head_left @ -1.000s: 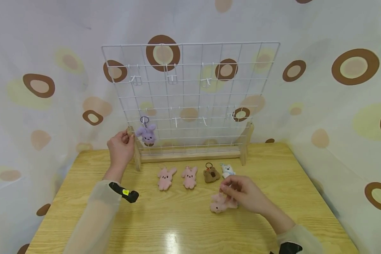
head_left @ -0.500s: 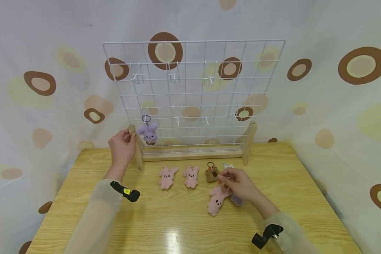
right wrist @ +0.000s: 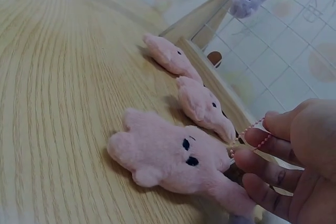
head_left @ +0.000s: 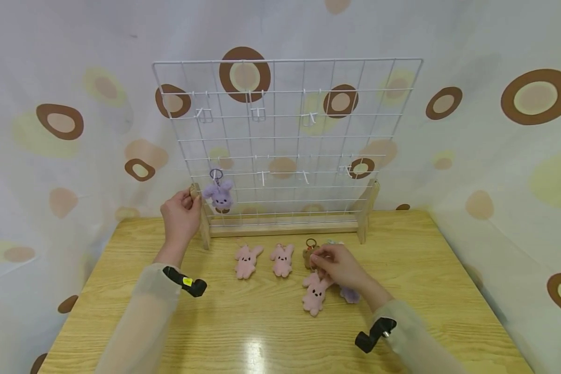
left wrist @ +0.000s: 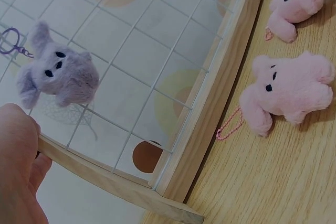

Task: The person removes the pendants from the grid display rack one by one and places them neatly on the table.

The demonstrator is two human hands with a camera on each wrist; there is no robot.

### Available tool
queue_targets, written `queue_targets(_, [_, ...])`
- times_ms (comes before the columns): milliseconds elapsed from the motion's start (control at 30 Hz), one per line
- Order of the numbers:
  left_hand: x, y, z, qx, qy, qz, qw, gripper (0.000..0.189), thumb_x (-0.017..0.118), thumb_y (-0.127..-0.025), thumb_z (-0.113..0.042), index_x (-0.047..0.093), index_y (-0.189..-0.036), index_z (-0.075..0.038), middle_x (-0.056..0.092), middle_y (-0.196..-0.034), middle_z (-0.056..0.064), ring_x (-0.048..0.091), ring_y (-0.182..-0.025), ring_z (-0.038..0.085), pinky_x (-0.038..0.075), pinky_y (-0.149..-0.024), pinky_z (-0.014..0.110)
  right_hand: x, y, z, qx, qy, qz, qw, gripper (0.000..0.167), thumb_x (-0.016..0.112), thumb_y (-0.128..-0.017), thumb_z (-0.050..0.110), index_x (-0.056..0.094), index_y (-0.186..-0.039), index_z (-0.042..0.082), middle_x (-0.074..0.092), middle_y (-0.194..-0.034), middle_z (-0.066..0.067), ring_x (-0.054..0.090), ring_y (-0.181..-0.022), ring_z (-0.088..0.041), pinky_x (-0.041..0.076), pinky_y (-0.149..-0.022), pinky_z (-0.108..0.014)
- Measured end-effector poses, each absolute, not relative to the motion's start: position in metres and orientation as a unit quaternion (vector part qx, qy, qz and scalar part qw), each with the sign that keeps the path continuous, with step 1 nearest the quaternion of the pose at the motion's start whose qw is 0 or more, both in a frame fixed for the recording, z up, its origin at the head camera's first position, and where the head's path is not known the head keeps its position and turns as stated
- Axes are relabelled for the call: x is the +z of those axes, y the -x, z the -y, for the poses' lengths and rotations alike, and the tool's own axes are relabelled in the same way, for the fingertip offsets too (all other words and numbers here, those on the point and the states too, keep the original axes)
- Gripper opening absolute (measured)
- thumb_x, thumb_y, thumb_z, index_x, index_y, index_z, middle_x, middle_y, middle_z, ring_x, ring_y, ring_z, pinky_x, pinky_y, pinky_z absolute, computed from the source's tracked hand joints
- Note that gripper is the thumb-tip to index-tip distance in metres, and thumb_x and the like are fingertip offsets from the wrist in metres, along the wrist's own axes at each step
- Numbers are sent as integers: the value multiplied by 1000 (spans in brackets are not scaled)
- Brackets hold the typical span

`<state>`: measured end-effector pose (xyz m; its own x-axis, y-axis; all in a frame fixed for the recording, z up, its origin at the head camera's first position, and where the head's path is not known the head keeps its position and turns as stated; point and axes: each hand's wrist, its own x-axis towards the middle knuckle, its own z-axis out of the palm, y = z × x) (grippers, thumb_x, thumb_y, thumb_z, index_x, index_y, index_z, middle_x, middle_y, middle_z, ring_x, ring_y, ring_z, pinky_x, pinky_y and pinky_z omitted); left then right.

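Observation:
My left hand (head_left: 181,217) grips the top of the left wooden upright (head_left: 204,223) of a white wire grid rack (head_left: 287,138). A purple bunny keychain (head_left: 220,196) hangs by its ring from a lower hook beside that hand. With thumb and fingers, my right hand (head_left: 338,267) pinches the pink bead chain (right wrist: 254,129) of a pink bunny plush keychain (head_left: 314,294). In the right wrist view its body lies on its back along the table. Partly hidden behind the right hand are a brown bear keychain (head_left: 309,256) and a purple plush (head_left: 349,295).
Two more pink bunny keychains, a left one (head_left: 246,262) and a right one (head_left: 281,261), lie before the rack's wooden base (head_left: 285,228). Several white hooks jut from the grid, one at the upper middle (head_left: 258,113). A patterned curtain hangs behind the wooden table (head_left: 205,322).
My right hand has moved left and slightly away from me, turning the pink bunny from sideways to face up, ears away. The purple plush beneath has come into view. My left hand stays put.

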<state>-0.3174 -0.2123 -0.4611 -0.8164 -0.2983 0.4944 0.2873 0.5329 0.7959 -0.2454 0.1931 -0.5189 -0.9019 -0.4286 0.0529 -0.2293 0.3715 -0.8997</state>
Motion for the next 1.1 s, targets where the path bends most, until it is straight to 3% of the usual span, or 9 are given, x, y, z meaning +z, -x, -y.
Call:
queue_targets(233, [-460, 318, 212, -485, -6, 821, 301, 26, 70, -99, 0, 71, -121, 14, 74, -109, 29, 75, -102, 36, 51, -76, 6, -520, 251, -183, -509, 207, -829, 108, 19, 64, -108, 11, 71, -109, -7, 68, -79, -16, 65, -68, -25, 51, -51, -24])
queue_targets(467, [-459, 318, 213, -482, -6, 823, 301, 25, 70, -99, -1, 72, -120, 14, 74, -107, 28, 76, -101, 36, 50, -75, 5, -520, 253, -175, -505, 212, -828, 119, 20, 64, -107, 8, 71, -115, -9, 70, -93, -20, 68, -71, -31, 54, -51, -27])
queue_targets(633, [-459, 318, 213, -485, -6, 823, 296, 26, 69, -100, -1, 71, -121, 14, 74, -109, 28, 75, -103, 36, 55, -78, 13, -521, 254, -173, -505, 211, -828, 122, 18, 65, -107, 8, 72, -113, -8, 71, -90, -21, 68, -69, -32, 52, -46, -26])
queue_targets(733, [-459, 318, 213, -482, -8, 825, 294, 27, 69, -100, -2, 71, -122, 14, 74, -110, 28, 75, -104, 36, 58, -81, 20, -520, 254, -173, -503, 210, -830, 119, 16, 66, -105, 5, 71, -113, -8, 72, -95, -20, 69, -72, -31, 55, -50, -29])
queue_targets(967, [-458, 318, 214, -479, -11, 827, 293, 27, 69, -100, -2, 71, -122, 14, 74, -110, 28, 75, -103, 36, 59, -81, 21, -516, 258, -176, -508, 199, -830, 117, 15, 67, -103, 0, 69, -114, -10, 72, -99, -19, 71, -75, -31, 59, -55, -33])
queue_targets(1100, [-462, 316, 212, -481, -18, 829, 284, 27, 70, -100, -4, 72, -122, 12, 74, -110, 27, 75, -103, 35, 60, -83, 28, -510, 259, -178, -507, 195, -831, 114, 13, 66, -103, -1, 69, -113, -8, 71, -102, -15, 72, -81, -31, 61, -64, -33])
